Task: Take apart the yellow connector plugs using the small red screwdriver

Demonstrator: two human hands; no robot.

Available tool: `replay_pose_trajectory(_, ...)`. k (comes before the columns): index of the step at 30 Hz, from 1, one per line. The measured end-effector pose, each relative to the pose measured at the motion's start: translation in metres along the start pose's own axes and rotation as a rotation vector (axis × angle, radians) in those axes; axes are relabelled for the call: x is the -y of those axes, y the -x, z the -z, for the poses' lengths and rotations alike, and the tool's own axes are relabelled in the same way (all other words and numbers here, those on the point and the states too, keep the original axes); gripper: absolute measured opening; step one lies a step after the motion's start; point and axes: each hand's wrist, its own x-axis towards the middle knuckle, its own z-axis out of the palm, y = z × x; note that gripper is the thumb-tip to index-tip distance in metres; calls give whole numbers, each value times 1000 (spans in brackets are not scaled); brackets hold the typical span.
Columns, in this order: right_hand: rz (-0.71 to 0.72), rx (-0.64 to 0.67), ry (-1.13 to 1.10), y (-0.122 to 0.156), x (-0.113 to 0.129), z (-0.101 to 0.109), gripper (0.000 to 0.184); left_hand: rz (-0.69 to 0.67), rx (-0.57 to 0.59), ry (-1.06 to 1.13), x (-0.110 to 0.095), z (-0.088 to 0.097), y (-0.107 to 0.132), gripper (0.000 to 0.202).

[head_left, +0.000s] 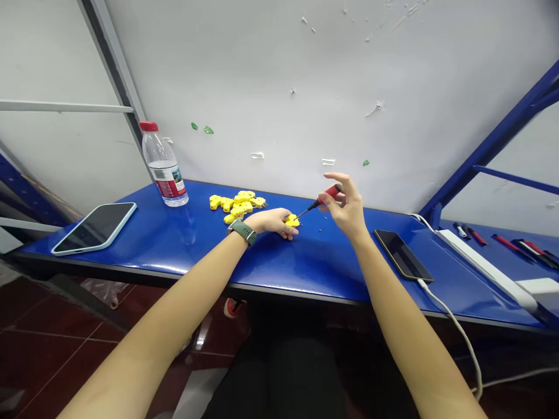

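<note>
A small yellow part [292, 221] is pinned to the table [183, 244] by the L hand [274, 221], fingers curled over it & pressed down; the part lies approx. mid-table, towards the wall side. A watch [243, 231] is worn on the L wrist. A driver [326, 195] w/ red handle & dark shaft is pinched in the R hand [348, 208] between thumb & fingertips, index finger raised. It is held tilted, w/ the tip down-left at the part; whether tip & part touch can't be told. The R hand is held off the table, just right of the L.

A pile [238, 203] of more yellow parts is seen just behind the L hand, near the wall [305, 87]. A bottle [164, 166] w/ red cap is stood upright further left, & a tablet [95, 227] is laid flat, screen dark, at the far left edge. To the right of the R arm a phone [402, 254] is laid flat, w/ a white cable [456, 329] plugged in & hung over the front edge. Beyond it a white strip [484, 265] is laid, w/ pens [506, 241] scattered at far right.
</note>
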Motion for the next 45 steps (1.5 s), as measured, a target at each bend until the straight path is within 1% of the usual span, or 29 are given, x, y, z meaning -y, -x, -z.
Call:
replay_pose_trajectory(3,-16,-30,68,-2,-2,4,38,16,-1,25,-2,-1,2,48)
replay_pose_trajectory(6,34,18,67,-5,-6,11,42,7,6,32,-3,-2,4,49)
replay_pose_trajectory(8,54,23,33,-5,-6,12,47,-7,11,31,-3,-1,5,50)
replay_pose_trajectory(10,20,-16,24,-4,-5,11,51,-17,7,20,-2,-1,4,50)
replay_pose_trajectory(12,-30,-73,49,-3,-5,8,46,-13,-2,-3,-1,-1,4,51)
replay_pose_trajectory(14,-40,-94,84,-3,-5,8,44,-2,-10,-16,-1,-1,3,53)
replay_pose_trajectory(16,0,-61,77,-5,-6,10,48,13,-10,1,-2,-1,3,54)
replay_pose_trajectory(19,61,55,-26,-9,-10,14,55,31,-15,33,-3,-1,3,55)
replay_pose_trajectory(21,41,88,-84,-9,-10,13,60,32,-16,37,-4,-1,4,53)
replay_pose_trajectory(23,-10,26,-89,-7,-9,8,58,22,-12,37,-5,-2,5,51)
replay_pose_trajectory(26,-60,-158,-32,-2,-5,-1,51,20,-16,37,-6,-2,6,49)
replay_pose_trajectory(28,-65,-204,2,0,-3,-4,49,26,-18,39,-7,-2,6,49)
replay_pose_trajectory(29,-62,-194,12,0,-3,-5,50,28,-16,42,-7,-2,6,50)
replay_pose_trajectory(32,-12,-101,26,-3,-6,-2,54,39,-6,58,-5,-1,4,48)
replay_pose_trajectory(35,69,-13,-30,-7,-13,0,60,49,-29,38,-3,-2,2,43)
replay_pose_trajectory(37,85,17,-76,-7,-15,-1,62,47,-50,-10,-3,-3,0,39)
replay_pose_trajectory(39,68,-6,-56,-6,-15,-3,55,55,-68,-54,-3,-4,-2,36)
replay_pose_trajectory(42,43,-86,52,-3,-11,-5,42,73,-95,-101,-2,-6,-4,32)
replay_pose_trajectory(44,47,-87,106,-3,-10,-3,41,69,-112,-125,-2,-7,-6,28)
replay_pose_trajectory(45,62,-67,107,-3,-11,-2,43,66,-117,-133,-1,-7,-7,27)
